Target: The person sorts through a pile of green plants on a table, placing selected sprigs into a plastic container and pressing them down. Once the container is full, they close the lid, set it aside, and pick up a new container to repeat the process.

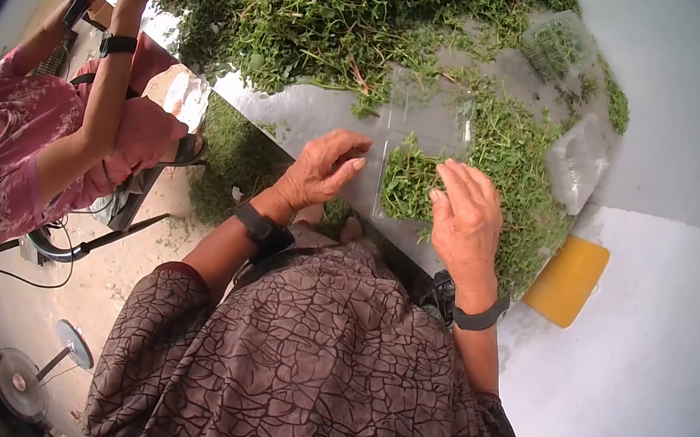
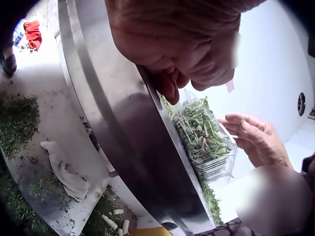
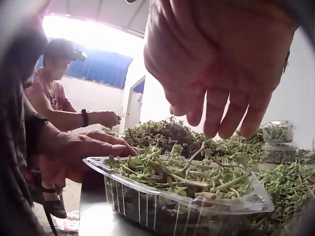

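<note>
A clear plastic box full of leafy green stems sits near the metal table's edge, its lid folded back behind it in the head view. My right hand hovers at the right side of the box with straight, close-set fingers. The right wrist view shows those fingers hanging just above the greens, holding nothing. My left hand is left of the box, fingers loosely bent toward it and nothing visible in them. In the left wrist view its curled fingers partly cover the box's far end.
A large heap of greens covers the back of the table, with more loose stems on the right. Other clear boxes stand at the right edge near a yellow board. Another person sits on the left, handling stems.
</note>
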